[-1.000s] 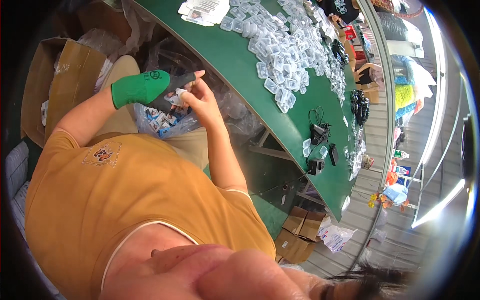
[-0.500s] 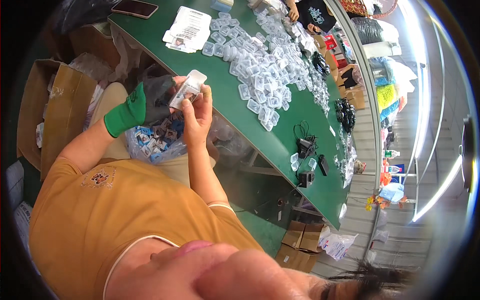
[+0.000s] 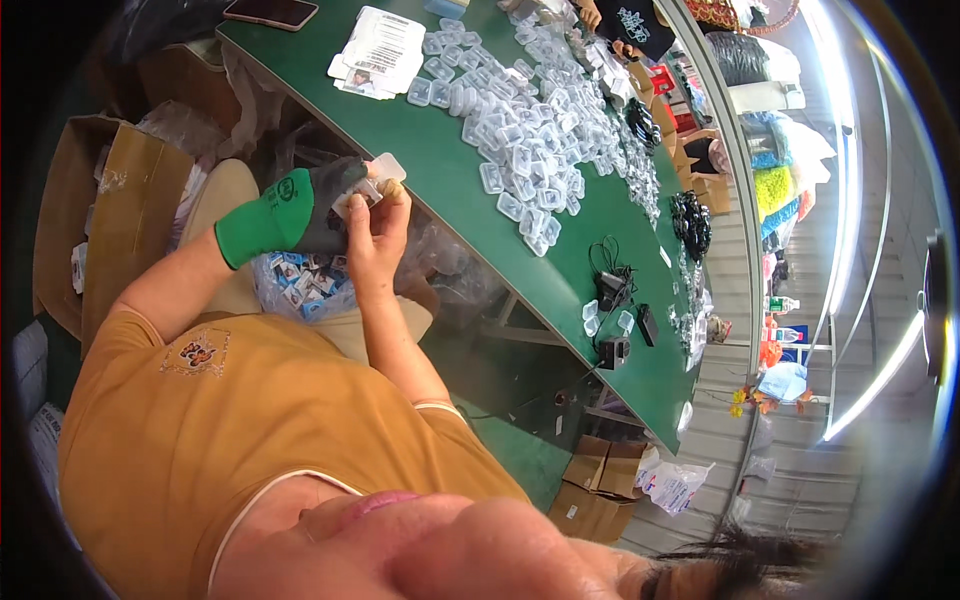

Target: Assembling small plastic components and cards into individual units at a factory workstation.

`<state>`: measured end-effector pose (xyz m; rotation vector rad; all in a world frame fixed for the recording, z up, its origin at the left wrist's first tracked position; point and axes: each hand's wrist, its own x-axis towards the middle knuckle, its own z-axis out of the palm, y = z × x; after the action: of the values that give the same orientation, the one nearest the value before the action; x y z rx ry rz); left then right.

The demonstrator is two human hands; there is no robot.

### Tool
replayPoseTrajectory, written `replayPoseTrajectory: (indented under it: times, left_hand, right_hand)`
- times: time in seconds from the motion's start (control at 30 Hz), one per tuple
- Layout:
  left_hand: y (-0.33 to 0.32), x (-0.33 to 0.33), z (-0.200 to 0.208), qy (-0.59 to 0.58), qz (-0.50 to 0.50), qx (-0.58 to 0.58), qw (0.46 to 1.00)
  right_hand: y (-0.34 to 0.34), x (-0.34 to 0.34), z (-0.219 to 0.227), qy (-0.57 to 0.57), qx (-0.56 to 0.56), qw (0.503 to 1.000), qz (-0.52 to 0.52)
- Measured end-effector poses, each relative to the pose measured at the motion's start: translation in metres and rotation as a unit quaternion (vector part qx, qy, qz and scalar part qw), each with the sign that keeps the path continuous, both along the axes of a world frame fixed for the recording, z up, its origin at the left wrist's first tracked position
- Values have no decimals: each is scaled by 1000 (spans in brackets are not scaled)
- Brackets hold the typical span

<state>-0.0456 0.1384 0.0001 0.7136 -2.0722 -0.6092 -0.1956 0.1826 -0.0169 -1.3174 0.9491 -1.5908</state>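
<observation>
Together, small clear case (image 3: 372,180) pinched between gloved left grip (image 3: 322,205) and bare right grip (image 3: 375,225).

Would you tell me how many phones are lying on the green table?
1: a dark phone at the far left corner of the green table; others may be hidden beyond the frame.

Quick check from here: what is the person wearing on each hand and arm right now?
The left hand wears a knit work glove with a green cuff bearing a dark round mark and a dark grey coated palm and fingers. The right hand is bare. Both forearms are uncovered; the mustard-yellow T-shirt has short sleeves with a pale trim.
</observation>
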Motion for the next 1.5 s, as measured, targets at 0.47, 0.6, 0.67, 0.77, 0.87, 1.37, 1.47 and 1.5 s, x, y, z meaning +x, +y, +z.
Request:
replayPoseTrajectory:
  times: [0.47,0.6,0.67,0.77,0.87,1.37,1.47,1.5]
  left_hand:
    - [8,-5,-19,31,12,116,993]
    - [8,-7,-28,22,62,65,996]
    - [6,-4,-12,8,52,5,999]
    - [4,4,-13,-27,7,-22,999]
    - [-2,5,-23,-45,-32,-24,998]
    - [23,9,15,18,38,97,994]
    - [20,3,16,0,51,-18,999]
    - [21,2,15,-6,56,-55,997]
  right_hand:
    - [-28,-46,7,-31,187,967,171]
    - [-18,-32,13,16,139,987,74]
    - [-16,-39,21,-46,146,984,96]
    - [-18,-52,26,-166,180,959,145]
    - [-19,-58,27,-62,177,972,144]
    - [4,-33,74,509,-168,842,-66]
    - [-5,-42,65,293,-85,952,-13]
    - [-3,-42,64,293,-84,952,-14]
